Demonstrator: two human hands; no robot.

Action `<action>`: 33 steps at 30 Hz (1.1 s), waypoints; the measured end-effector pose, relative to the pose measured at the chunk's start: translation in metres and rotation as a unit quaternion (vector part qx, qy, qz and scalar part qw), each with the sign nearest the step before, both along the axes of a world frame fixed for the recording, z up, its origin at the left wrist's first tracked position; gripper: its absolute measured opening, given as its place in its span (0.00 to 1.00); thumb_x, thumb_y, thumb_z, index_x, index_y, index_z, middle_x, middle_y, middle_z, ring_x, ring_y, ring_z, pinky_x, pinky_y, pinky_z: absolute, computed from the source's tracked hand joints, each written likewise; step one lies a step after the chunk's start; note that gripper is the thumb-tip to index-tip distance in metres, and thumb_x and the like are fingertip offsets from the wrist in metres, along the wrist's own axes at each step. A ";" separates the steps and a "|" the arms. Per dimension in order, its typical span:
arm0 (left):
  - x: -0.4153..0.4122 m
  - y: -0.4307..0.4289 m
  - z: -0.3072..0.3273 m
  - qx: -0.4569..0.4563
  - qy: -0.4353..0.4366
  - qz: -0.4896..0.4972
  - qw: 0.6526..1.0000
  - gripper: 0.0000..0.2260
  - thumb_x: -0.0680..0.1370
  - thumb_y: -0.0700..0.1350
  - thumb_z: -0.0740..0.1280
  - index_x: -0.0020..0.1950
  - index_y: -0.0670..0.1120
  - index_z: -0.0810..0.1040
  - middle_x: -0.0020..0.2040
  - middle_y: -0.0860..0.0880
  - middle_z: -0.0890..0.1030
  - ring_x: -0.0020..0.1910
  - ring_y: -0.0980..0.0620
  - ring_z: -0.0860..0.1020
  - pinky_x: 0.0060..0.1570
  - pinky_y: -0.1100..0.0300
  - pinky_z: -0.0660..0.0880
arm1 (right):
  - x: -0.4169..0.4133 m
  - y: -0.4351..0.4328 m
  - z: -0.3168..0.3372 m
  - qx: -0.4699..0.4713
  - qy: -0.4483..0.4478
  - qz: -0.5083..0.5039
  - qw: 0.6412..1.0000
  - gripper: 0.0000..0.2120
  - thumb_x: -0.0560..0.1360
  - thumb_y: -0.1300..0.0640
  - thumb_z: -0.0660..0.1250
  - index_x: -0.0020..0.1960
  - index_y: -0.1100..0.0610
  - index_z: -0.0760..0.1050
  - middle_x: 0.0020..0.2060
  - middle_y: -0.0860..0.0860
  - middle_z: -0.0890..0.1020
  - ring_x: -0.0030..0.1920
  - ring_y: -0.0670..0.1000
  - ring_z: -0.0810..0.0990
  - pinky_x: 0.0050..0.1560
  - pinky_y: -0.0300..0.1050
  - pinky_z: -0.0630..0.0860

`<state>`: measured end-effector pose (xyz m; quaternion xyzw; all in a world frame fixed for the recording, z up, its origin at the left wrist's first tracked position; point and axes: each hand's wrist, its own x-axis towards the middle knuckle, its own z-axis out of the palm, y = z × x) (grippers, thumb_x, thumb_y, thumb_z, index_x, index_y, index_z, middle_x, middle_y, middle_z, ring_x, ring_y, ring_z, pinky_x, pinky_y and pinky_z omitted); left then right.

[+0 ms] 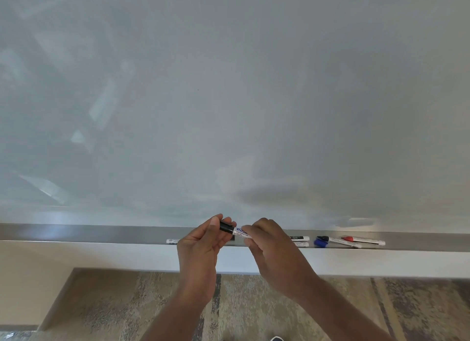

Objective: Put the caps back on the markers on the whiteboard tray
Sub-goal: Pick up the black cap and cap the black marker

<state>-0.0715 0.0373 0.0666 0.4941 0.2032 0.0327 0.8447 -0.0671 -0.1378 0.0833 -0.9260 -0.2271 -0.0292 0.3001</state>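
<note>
I hold a white marker (238, 231) with a black cap (225, 226) just above the metal whiteboard tray (101, 235). My left hand (201, 246) pinches the black cap end. My right hand (273, 249) grips the white barrel. On the tray to the right lie a marker with a bare black tip (338, 241), a marker with a red end (363, 240) and a loose blue cap (320, 243). Two white marker ends (301, 240) show beside my right hand, and another white marker end (172, 241) shows left of my left hand.
The blank whiteboard (229, 99) fills the upper view. A white ledge (101, 254) runs below the tray. Patterned carpet (114, 310) lies underneath, with a shoe tip (277, 338) at the bottom edge.
</note>
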 end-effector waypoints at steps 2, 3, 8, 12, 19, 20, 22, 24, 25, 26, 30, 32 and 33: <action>-0.002 -0.005 -0.001 0.002 -0.012 0.010 1.000 0.09 0.81 0.44 0.71 0.55 0.42 0.89 0.54 0.36 0.89 0.56 0.39 0.88 0.52 0.57 0.85 | 0.000 0.000 -0.002 0.004 0.002 -0.004 1.000 0.11 0.82 0.57 0.64 0.64 0.51 0.74 0.51 0.45 0.74 0.49 0.42 0.70 0.45 0.27 0.65; -0.002 -0.008 -0.002 0.006 -0.016 0.016 1.000 0.10 0.80 0.45 0.72 0.55 0.43 0.89 0.54 0.37 0.89 0.56 0.39 0.88 0.52 0.56 0.85 | 0.000 0.002 -0.004 0.010 0.003 -0.007 1.000 0.11 0.81 0.57 0.64 0.63 0.52 0.75 0.50 0.45 0.75 0.48 0.42 0.71 0.44 0.27 0.65; 0.004 -0.001 -0.003 0.035 -0.011 -0.005 0.999 0.12 0.77 0.47 0.73 0.55 0.42 0.89 0.54 0.37 0.89 0.56 0.40 0.88 0.56 0.53 0.84 | 0.004 0.008 -0.013 0.050 0.033 -0.017 0.998 0.10 0.82 0.56 0.64 0.62 0.52 0.77 0.47 0.44 0.75 0.46 0.41 0.72 0.43 0.29 0.66; 0.008 0.017 -0.012 0.092 -0.008 -0.066 0.993 0.10 0.78 0.47 0.74 0.55 0.45 0.90 0.53 0.41 0.90 0.57 0.45 0.88 0.58 0.52 0.83 | 0.021 -0.002 -0.019 0.024 0.025 -0.005 0.999 0.12 0.82 0.55 0.64 0.64 0.52 0.78 0.50 0.46 0.78 0.51 0.45 0.74 0.51 0.40 0.71; 0.023 0.025 -0.047 0.358 0.001 -0.077 0.930 0.10 0.77 0.44 0.78 0.46 0.62 0.88 0.45 0.59 0.89 0.47 0.61 0.84 0.43 0.70 0.77 | 0.042 -0.003 -0.052 -0.076 0.005 -0.008 0.997 0.11 0.81 0.56 0.65 0.61 0.49 0.80 0.52 0.48 0.84 0.50 0.50 0.80 0.52 0.50 0.71; 0.025 0.028 -0.054 0.388 0.000 -0.083 0.918 0.09 0.77 0.45 0.78 0.47 0.62 0.88 0.46 0.59 0.89 0.48 0.61 0.83 0.43 0.70 0.76 | 0.042 -0.001 -0.059 -0.088 0.003 -0.008 0.996 0.11 0.80 0.58 0.66 0.61 0.50 0.80 0.52 0.48 0.84 0.50 0.51 0.80 0.51 0.49 0.71; 0.028 0.034 -0.065 0.439 0.011 -0.092 0.894 0.06 0.77 0.48 0.78 0.51 0.60 0.87 0.51 0.59 0.88 0.49 0.64 0.81 0.43 0.72 0.75 | 0.044 0.003 -0.074 -0.116 0.010 -0.010 0.993 0.13 0.79 0.61 0.65 0.61 0.51 0.80 0.53 0.49 0.83 0.51 0.52 0.79 0.51 0.48 0.71; 0.031 0.046 -0.075 0.481 0.022 -0.092 0.872 0.06 0.78 0.48 0.77 0.55 0.54 0.88 0.54 0.57 0.88 0.50 0.66 0.80 0.47 0.72 0.76 | 0.047 0.007 -0.086 -0.150 0.029 -0.011 0.988 0.16 0.77 0.66 0.64 0.60 0.52 0.79 0.53 0.49 0.81 0.52 0.52 0.78 0.50 0.47 0.70; 0.032 0.053 -0.081 0.496 0.027 -0.092 0.863 0.07 0.78 0.48 0.77 0.56 0.52 0.89 0.55 0.55 0.88 0.52 0.64 0.81 0.52 0.66 0.79 | 0.048 0.008 -0.092 -0.163 0.038 -0.010 0.986 0.17 0.76 0.68 0.63 0.59 0.52 0.78 0.52 0.49 0.80 0.51 0.52 0.77 0.49 0.47 0.69; 0.033 0.060 -0.086 0.513 0.036 -0.092 0.852 0.07 0.79 0.47 0.76 0.57 0.51 0.88 0.56 0.53 0.88 0.54 0.59 0.82 0.57 0.58 0.81 | 0.050 0.009 -0.097 -0.174 0.044 -0.010 0.984 0.18 0.74 0.70 0.63 0.58 0.53 0.78 0.50 0.50 0.79 0.50 0.53 0.77 0.48 0.46 0.68; 0.034 0.091 -0.102 0.596 0.056 -0.096 0.796 0.07 0.79 0.43 0.76 0.57 0.50 0.88 0.57 0.51 0.88 0.61 0.47 0.81 0.65 0.44 0.78 | 0.052 0.014 -0.107 -0.220 0.057 -0.016 0.974 0.17 0.62 0.77 0.66 0.42 0.58 0.79 0.37 0.53 0.78 0.36 0.56 0.77 0.38 0.44 0.64; 0.035 0.103 -0.108 0.632 0.066 -0.106 0.764 0.08 0.79 0.42 0.76 0.57 0.50 0.88 0.57 0.51 0.88 0.62 0.45 0.80 0.64 0.42 0.76 | 0.053 0.015 -0.110 -0.233 0.065 -0.021 0.970 0.17 0.56 0.78 0.68 0.35 0.59 0.78 0.31 0.54 0.78 0.31 0.56 0.76 0.35 0.43 0.64; 0.035 0.108 -0.111 0.647 0.073 -0.115 0.750 0.09 0.79 0.42 0.75 0.58 0.50 0.88 0.58 0.51 0.88 0.63 0.45 0.79 0.64 0.43 0.75 | 0.053 0.016 -0.113 -0.237 0.064 -0.028 0.969 0.17 0.54 0.78 0.69 0.34 0.58 0.77 0.30 0.53 0.77 0.30 0.56 0.77 0.35 0.43 0.66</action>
